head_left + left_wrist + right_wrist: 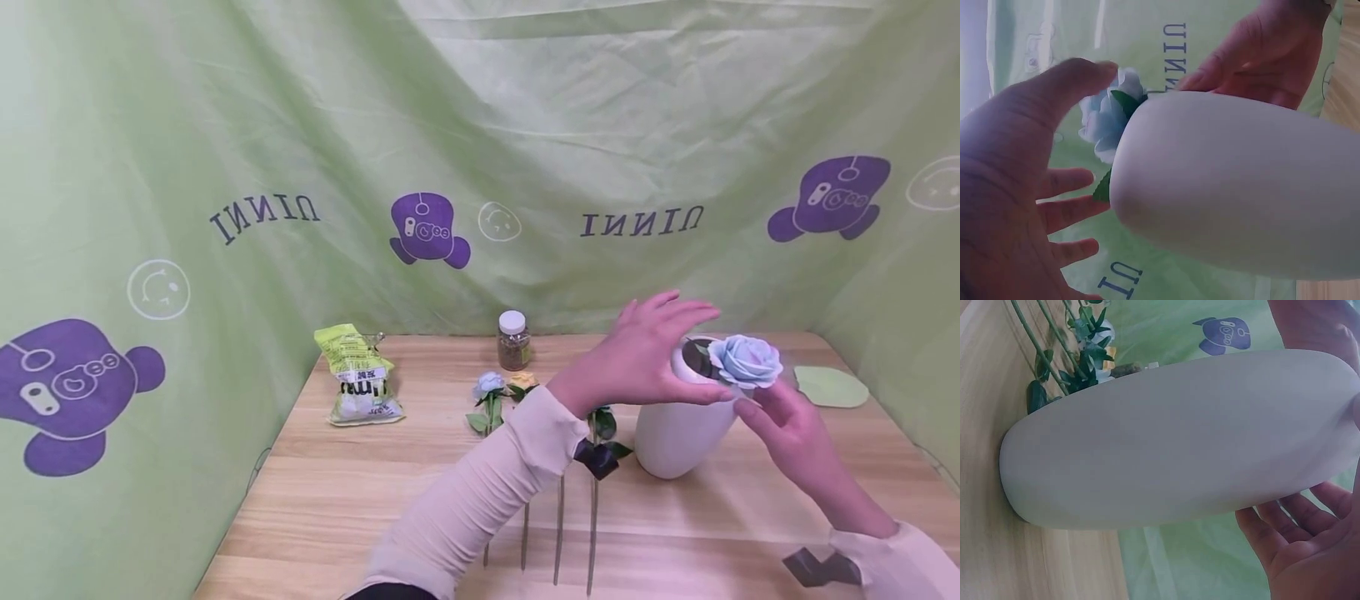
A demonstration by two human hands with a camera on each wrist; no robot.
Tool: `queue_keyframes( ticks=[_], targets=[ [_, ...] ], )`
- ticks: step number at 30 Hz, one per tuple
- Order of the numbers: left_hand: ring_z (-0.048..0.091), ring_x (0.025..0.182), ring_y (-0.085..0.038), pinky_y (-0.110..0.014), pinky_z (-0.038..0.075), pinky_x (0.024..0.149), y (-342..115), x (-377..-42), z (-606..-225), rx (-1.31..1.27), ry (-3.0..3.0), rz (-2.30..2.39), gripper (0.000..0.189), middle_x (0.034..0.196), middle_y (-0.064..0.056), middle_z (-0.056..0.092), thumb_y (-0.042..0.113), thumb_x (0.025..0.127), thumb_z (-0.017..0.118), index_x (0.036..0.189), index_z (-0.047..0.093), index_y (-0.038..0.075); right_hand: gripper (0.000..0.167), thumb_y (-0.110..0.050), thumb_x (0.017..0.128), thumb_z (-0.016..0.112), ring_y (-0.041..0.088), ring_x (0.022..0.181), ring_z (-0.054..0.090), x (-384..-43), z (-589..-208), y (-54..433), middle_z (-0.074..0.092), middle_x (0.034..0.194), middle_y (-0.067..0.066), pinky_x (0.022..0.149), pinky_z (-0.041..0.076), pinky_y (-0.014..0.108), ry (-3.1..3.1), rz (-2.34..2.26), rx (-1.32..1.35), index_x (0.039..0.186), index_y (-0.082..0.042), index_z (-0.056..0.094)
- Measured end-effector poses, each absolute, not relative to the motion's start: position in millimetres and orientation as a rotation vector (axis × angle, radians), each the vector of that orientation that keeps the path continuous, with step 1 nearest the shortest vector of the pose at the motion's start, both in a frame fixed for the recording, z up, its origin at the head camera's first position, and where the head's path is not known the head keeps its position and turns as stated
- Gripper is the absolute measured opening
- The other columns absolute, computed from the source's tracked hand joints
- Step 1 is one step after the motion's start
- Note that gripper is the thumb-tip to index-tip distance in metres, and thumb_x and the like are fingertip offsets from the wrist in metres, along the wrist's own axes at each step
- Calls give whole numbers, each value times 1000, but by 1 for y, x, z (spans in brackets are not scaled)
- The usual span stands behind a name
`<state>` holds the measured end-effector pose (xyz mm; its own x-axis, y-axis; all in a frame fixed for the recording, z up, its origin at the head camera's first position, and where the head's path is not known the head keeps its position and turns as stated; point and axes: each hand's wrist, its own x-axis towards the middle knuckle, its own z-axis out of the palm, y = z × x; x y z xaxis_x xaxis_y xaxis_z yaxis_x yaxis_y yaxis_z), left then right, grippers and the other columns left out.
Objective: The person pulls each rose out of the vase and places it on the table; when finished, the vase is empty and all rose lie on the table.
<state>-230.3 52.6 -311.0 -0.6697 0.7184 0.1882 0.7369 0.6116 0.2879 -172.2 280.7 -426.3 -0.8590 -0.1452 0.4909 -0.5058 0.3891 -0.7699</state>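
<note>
A white vase [678,437] stands on the right part of the table. In its mouth is an artificial light-blue rose [746,361], its bloom leaning over the right rim and green leaves [1125,103] showing at the edge. My left hand [645,354] reaches across the mouth with fingers spread and nothing gripped; in the left wrist view its thumb overlaps the bloom. With my right hand [795,425] I hold the upper vase from the right, thumb near the rim and fingers [1263,534] along its side. The stem inside the vase is hidden.
Several artificial flowers, among them a blue one [489,383] and an orange one [522,380], lie left of the vase with stems toward me. Behind them stands a white-capped jar [513,342]. A green-and-white bag [360,379] is farther left, a pale green mat [831,387] at right.
</note>
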Motion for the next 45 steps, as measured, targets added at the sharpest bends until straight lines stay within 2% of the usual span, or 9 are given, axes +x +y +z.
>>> queue_keyframes(
  ticks=[4,8,15,21,32,36,39,42,45],
  targets=[
    [18,156,-12,-54,18,128,61,-230,-312,-1182,-2769,-448,75,160,16,36,71,83,65,146,48,35,63,15,94,52,-18,127,45,-174,-426,281,44,147,-25,94,43,-1,-2276,1496,601,153,-2,36],
    [26,152,-12,-55,22,126,66,-228,-313,-1138,-2743,-443,62,154,15,45,69,83,66,135,59,37,65,15,94,52,-18,127,46,-174,-427,282,43,148,-26,94,43,-2,-2272,1509,600,154,-4,36],
    [34,145,-7,-49,26,126,71,-223,-316,-1115,-2727,-436,58,146,16,52,65,83,67,133,62,35,64,13,95,52,-19,124,46,-175,-427,282,42,146,-28,92,44,-2,-2296,1479,582,154,-7,36],
    [38,141,-7,-46,29,123,79,-222,-318,-1085,-2694,-427,53,138,16,56,65,83,66,125,65,34,63,17,94,49,-15,126,48,-175,-427,281,48,144,-24,95,43,-1,-2214,1594,635,152,-4,38],
    [41,134,-8,-49,31,121,92,-219,-326,-978,-2638,-492,46,127,17,60,60,83,66,119,68,32,60,16,94,48,-14,122,52,-173,-427,281,51,142,-23,92,46,0,-2218,1608,625,149,-7,43],
    [50,126,-6,-29,35,116,90,-222,-331,-1017,-2510,-575,46,122,14,65,53,84,70,121,69,25,58,15,94,49,-14,119,54,-173,-426,280,55,136,-25,90,47,0,-2239,1574,593,146,-9,48],
    [56,114,-4,-10,38,102,87,-223,-332,-1089,-2435,-699,47,117,10,69,45,86,73,123,67,17,57,15,94,50,-15,117,54,-172,-426,280,56,134,-27,89,47,0,-2252,1540,575,145,-10,50],
    [59,105,0,-1,41,91,84,-223,-332,-1161,-2410,-859,47,117,7,71,36,86,75,126,65,12,56,14,94,50,-15,117,54,-172,-425,279,55,134,-27,89,47,0,-2258,1528,567,144,-10,50],
    [60,103,3,3,42,85,83,-222,-332,-1184,-2409,-964,49,120,5,71,33,87,76,129,64,11,55,14,95,50,-15,117,54,-172,-425,279,54,135,-27,89,48,0,-2260,1521,564,145,-9,50]
  ],
)
